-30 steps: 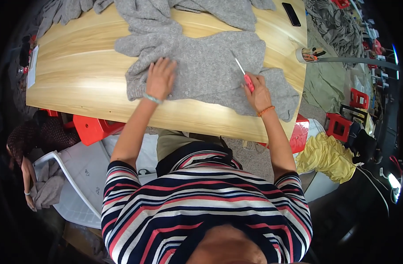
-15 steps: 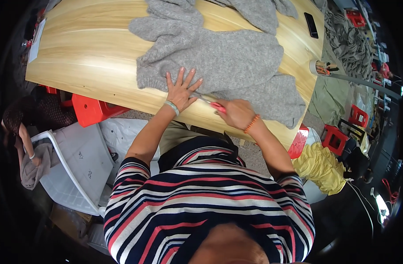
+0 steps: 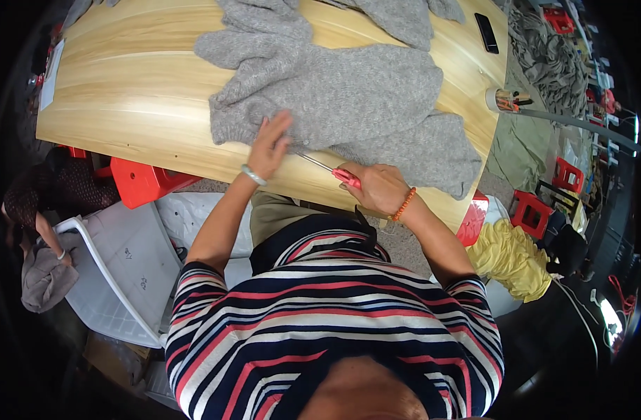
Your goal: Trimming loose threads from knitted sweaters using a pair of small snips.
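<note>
A grey knitted sweater [image 3: 362, 84] lies spread on the wooden table [image 3: 117, 91], its ribbed edge towards me at the left. My left hand [image 3: 270, 145], somewhat blurred, is over that lower left part; its fingers are stretched out and it holds nothing. In my right hand [image 3: 382, 189], at the table's near edge, is a tool with a red handle and a long thin metal shaft [image 3: 313, 161]. The shaft points left to the sweater's lower edge beside my left hand. I cannot make out its tip.
More grey knitwear [image 3: 397, 17] lies at the far side. A dark phone [image 3: 486, 33] and a cup of tools [image 3: 501, 100] are at the right. Left below stand a red stool [image 3: 142, 182] and a white bin [image 3: 128, 259], where another person handles grey cloth [image 3: 47, 280].
My left hand has lifted from lying flat and turned onto its edge, shifting slightly left. My right hand has moved a little lower with the red-handled tool, whose shaft shows more clearly.
</note>
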`<state>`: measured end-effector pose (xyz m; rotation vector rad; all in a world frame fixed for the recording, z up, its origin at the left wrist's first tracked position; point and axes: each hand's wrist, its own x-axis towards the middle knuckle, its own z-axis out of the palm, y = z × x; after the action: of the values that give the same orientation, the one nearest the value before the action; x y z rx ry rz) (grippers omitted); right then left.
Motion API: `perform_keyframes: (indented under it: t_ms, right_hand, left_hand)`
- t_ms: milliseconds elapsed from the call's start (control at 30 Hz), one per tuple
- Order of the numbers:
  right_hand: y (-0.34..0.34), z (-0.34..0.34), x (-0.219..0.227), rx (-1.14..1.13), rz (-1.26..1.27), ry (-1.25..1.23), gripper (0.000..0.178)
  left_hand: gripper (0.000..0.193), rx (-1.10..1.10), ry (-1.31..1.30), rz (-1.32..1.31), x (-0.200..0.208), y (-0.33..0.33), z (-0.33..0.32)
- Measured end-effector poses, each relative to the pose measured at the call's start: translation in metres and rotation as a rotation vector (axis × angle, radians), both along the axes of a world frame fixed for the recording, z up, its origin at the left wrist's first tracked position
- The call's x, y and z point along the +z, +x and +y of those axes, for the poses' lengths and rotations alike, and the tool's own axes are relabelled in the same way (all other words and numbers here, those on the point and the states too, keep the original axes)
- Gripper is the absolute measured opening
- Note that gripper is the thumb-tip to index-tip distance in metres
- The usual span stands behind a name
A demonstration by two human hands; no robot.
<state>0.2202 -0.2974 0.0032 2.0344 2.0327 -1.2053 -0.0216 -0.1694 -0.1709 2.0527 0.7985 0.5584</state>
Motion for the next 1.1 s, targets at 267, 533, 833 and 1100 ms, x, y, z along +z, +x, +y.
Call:
perform_keyframes:
  t_ms: [267,533,833,1100]
  right_hand:
    - [0.006,-0.01,-0.01,0.027,-0.049,-0.021,0.032]
    - [-0.01,0.011,-0.02,0.102,0.04,-0.053,0.031]
    - [0.062,-0.01,-0.087,-0.325,-0.266,0.282,0.058]
    - [0.128,0.034,-0.036,-0.502,-0.266,0.55,0.05]
  left_hand:
    - [0.057,-0.05,0.442,0.505,0.005,-0.024,-0.011]
    - [0.061,-0.043,0.329,0.439,0.0,-0.024,-0.009]
    - [0.036,-0.054,0.194,0.343,0.032,-0.021,0.04]
    - [0.032,0.687,0.503,-0.191,0.158,0.011,0.251]
